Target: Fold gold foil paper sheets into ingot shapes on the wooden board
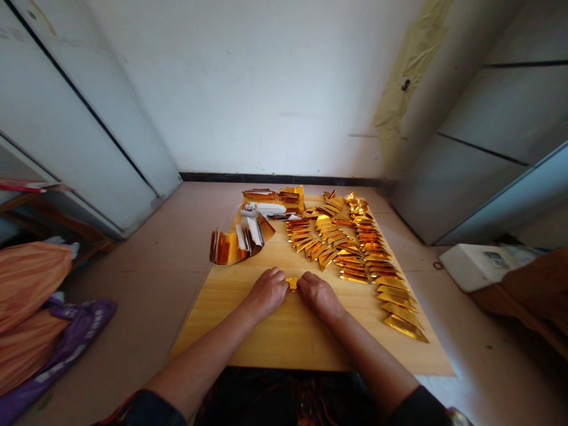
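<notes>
- I read the folded foil pieces (402, 313): gold, metallic, high gloss.
- I read the counter (213, 322): pale wood, smooth, light sheen.
- I read the purple sack (77, 334): plastic, soft sheen.

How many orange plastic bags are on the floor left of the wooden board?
2: an upper orange bag and a lower orange bag, both at the view's left edge beside a purple bag. Others could be hidden beyond the frame.

The bare left forearm (202, 367) and right forearm (370, 367) reach forward from dark sleeves (151, 411), angling inward. The left hand (267, 291) and right hand (318, 295) turn palm-down, fingers curled, almost meeting.
</notes>
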`<act>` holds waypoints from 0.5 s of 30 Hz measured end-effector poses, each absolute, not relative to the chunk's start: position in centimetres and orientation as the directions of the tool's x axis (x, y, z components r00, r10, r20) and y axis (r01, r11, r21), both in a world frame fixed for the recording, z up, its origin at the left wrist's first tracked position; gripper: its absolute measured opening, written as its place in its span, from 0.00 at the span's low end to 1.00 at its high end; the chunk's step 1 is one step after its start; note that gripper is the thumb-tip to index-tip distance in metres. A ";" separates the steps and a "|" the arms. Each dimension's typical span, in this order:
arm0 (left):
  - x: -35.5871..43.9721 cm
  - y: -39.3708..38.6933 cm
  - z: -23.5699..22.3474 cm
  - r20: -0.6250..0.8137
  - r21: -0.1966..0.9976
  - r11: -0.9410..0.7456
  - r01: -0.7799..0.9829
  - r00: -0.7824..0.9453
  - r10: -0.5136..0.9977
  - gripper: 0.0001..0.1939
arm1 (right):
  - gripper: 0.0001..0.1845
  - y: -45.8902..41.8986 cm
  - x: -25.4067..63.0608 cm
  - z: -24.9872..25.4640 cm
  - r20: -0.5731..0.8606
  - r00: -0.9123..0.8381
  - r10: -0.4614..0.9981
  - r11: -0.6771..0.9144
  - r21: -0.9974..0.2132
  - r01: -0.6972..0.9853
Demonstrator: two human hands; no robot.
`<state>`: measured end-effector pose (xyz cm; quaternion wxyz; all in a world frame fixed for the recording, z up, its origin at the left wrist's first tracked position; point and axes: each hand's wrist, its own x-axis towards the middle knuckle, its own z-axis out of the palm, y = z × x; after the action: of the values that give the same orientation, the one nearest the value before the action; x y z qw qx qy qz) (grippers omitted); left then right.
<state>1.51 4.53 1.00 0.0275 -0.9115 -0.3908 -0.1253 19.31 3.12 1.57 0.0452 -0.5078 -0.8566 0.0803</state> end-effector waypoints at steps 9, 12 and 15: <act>1.9 3.6 0.1 0.394 0.024 -0.629 0.777 0.570 0.720 0.11 | 0.08 2.4 17.8 1.9 0.026 -0.380 0.925 0.381 -0.085 0.921; 2.1 3.3 -0.1 0.391 0.041 -0.600 0.799 0.540 0.745 0.10 | 0.08 2.3 17.6 1.5 0.042 -0.398 0.916 0.400 -0.038 0.916; 2.2 3.2 0.0 0.370 0.059 -0.558 0.828 0.501 0.782 0.09 | 0.10 2.4 17.6 1.2 0.009 -0.424 0.905 0.424 -0.003 0.905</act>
<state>2.17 3.25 0.03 0.0630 -0.8640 -0.4659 -0.1804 17.65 2.38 1.25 0.0044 -0.5364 -0.8439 -0.0013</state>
